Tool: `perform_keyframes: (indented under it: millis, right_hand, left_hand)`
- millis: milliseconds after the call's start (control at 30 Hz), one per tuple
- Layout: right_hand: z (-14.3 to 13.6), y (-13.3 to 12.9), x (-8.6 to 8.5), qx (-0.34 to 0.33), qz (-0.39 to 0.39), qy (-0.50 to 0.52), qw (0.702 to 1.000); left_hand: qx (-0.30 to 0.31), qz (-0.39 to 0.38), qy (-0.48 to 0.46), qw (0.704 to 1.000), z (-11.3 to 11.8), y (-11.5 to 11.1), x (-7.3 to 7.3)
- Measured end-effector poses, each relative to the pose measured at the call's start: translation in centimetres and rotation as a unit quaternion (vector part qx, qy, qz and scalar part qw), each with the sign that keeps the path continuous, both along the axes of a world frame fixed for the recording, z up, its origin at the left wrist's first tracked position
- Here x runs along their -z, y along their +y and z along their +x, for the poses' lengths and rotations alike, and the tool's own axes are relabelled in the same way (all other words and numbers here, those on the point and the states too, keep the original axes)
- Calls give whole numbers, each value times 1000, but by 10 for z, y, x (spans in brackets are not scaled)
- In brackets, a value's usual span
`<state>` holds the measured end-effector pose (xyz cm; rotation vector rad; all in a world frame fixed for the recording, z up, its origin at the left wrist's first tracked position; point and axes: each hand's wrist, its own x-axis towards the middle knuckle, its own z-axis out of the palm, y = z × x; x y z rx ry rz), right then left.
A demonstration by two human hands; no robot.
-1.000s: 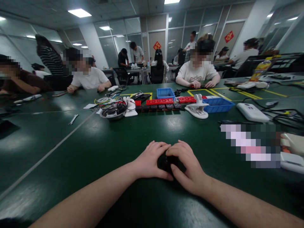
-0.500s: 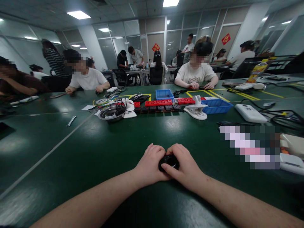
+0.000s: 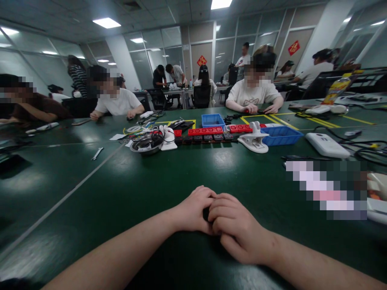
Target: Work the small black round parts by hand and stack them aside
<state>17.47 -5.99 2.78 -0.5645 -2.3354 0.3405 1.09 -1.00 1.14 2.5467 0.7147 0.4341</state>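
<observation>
Left hand (image 3: 196, 209): there it was, well nearer than the red strip (image 3: 205, 131), curled around the dark piece (image 3: 206, 213).
Right hand (image 3: 240, 225): right up against its partner, on the near side of the strip too, fingers bent over the piece; their tips were hidden, so no telling whether they pinched it.
Dark piece: well nearer than the strip, just a sliver showing between the 2 hands; contact with the table (image 3: 169, 173) could not be told.
Handling: a steady left hold with a light right touch looked wisest here, wrists low; a hard squeeze might have popped the piece loose, and fewer covering fingers would have given a better view.
Bowl (image 3: 145, 148): oh, crowded, at the strip's left end.
Clip (image 3: 254, 141): white, just in front of the strip's right end.
Blue trays (image 3: 213, 120): 2 of them, 1 behind the strip, 1 by its right end.
</observation>
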Motion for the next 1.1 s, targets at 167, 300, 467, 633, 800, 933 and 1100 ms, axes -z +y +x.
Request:
perform_keyframes:
  millis: [167, 300, 467, 633, 800, 933, 1100]
  right_hand:
    - [-2, -5, -1, -25, 18, -12, 999]
    - [0, -5, -4, -13, 28, 13, 999]
    - [2, -1, 0, 107, -12, 25, 994]
    - [1, 5, 9, 207, -84, -3, 975]
    - [-2, 7, 10, 241, -113, -32, 963]
    - [-2, 7, 10, 258, -112, -26, 959]
    - [-2, 7, 10, 259, -124, -25, 958]
  left_hand:
    - [3, -13, 26, 1000, 0, 0, -2]
    - [1, -9, 32, 999, 0, -3, -1]
    - [-47, -5, 15, 999, 2, -10, -2]
    - [-105, 2, 16, 994, 9, -19, -2]
    - [-135, 0, 27, 991, 12, -21, 0]
    - [-139, 2, 18, 990, 12, -19, -1]
    - [-138, 0, 16, 990, 11, -19, -2]
